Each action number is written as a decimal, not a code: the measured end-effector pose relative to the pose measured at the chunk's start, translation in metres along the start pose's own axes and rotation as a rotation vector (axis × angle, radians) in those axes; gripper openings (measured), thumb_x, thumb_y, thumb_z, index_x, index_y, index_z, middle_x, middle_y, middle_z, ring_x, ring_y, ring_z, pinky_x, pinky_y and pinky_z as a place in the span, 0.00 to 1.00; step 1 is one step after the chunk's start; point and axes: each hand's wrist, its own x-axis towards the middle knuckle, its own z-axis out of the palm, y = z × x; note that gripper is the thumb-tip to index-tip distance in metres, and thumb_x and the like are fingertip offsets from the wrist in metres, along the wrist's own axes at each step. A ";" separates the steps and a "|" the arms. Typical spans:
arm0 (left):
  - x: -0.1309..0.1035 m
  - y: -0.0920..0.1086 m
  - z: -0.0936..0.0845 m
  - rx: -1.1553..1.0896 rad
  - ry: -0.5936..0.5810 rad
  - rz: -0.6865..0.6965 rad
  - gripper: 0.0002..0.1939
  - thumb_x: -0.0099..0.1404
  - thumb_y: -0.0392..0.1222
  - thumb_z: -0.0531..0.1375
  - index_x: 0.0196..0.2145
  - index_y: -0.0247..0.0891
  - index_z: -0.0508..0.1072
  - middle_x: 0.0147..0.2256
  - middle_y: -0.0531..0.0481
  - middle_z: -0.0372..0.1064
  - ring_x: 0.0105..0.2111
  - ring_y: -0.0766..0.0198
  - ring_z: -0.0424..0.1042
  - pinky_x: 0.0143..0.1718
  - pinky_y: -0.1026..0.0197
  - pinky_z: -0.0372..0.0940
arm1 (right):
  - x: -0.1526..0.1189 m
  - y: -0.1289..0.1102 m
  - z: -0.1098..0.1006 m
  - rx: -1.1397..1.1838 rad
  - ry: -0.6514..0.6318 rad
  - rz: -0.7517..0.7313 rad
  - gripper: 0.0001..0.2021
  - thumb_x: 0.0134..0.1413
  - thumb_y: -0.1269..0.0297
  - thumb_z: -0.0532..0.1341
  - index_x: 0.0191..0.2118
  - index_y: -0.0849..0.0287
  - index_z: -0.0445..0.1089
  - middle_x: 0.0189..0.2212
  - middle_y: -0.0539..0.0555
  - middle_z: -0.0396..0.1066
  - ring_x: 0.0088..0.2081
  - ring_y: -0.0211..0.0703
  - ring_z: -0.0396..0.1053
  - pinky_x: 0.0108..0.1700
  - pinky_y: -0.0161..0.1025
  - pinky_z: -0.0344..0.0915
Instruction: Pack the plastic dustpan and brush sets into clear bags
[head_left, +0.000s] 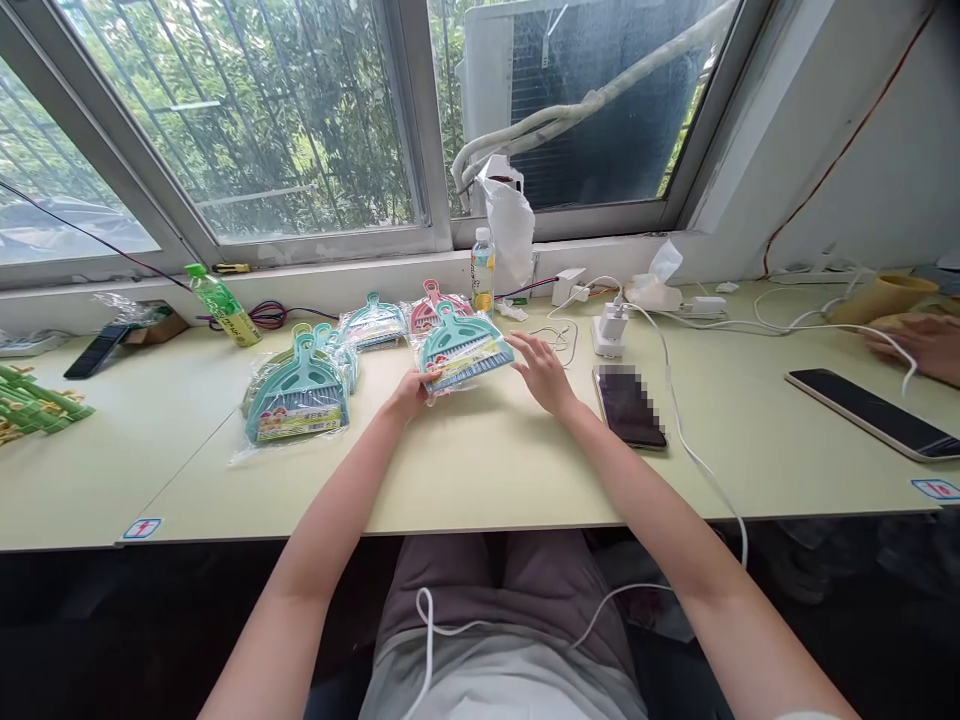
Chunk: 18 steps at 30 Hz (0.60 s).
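Note:
In the head view, a mint-green mini dustpan and brush set (466, 352) in clear wrap is tilted up over the table. My left hand (411, 393) grips its lower left corner, thumb on the front. My right hand (545, 372) is at its right edge with fingers stretched out and apart; whether the fingertips touch the wrap is hard to tell. A pink wrapped set (433, 303) lies just behind, partly covered. Another mint wrapped set (373, 322) lies at the back. To the left, more mint wrapped sets (300, 392) are piled together.
A dark phone (626, 400) lies right of my right hand, near a white charger (609, 330) with trailing cables. A juice bottle (482, 270) and a green bottle (223, 305) stand by the window. Another person's hand (919, 345) rests far right, near a tablet-like device (877, 410).

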 end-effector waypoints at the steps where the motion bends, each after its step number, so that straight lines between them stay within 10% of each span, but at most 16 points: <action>1: -0.001 0.000 0.001 0.015 -0.014 -0.033 0.18 0.52 0.28 0.63 0.43 0.28 0.69 0.32 0.43 0.75 0.22 0.63 0.73 0.16 0.66 0.65 | 0.001 0.001 0.001 0.045 0.024 0.006 0.18 0.62 0.72 0.55 0.55 0.53 0.68 0.57 0.54 0.66 0.56 0.51 0.63 0.56 0.49 0.63; 5: -0.007 0.001 0.006 0.082 -0.107 -0.123 0.12 0.55 0.29 0.63 0.39 0.29 0.68 0.30 0.44 0.74 0.21 0.63 0.74 0.13 0.69 0.59 | 0.002 0.007 0.003 0.179 0.098 0.067 0.12 0.65 0.65 0.54 0.38 0.53 0.75 0.45 0.54 0.75 0.49 0.50 0.67 0.53 0.48 0.64; 18: -0.016 0.003 0.018 0.068 -0.046 -0.109 0.07 0.58 0.28 0.61 0.34 0.32 0.67 0.23 0.53 0.66 0.18 0.72 0.68 0.19 0.71 0.64 | 0.000 0.008 0.009 0.217 0.091 0.147 0.14 0.67 0.54 0.50 0.42 0.56 0.68 0.41 0.58 0.72 0.47 0.53 0.65 0.52 0.50 0.62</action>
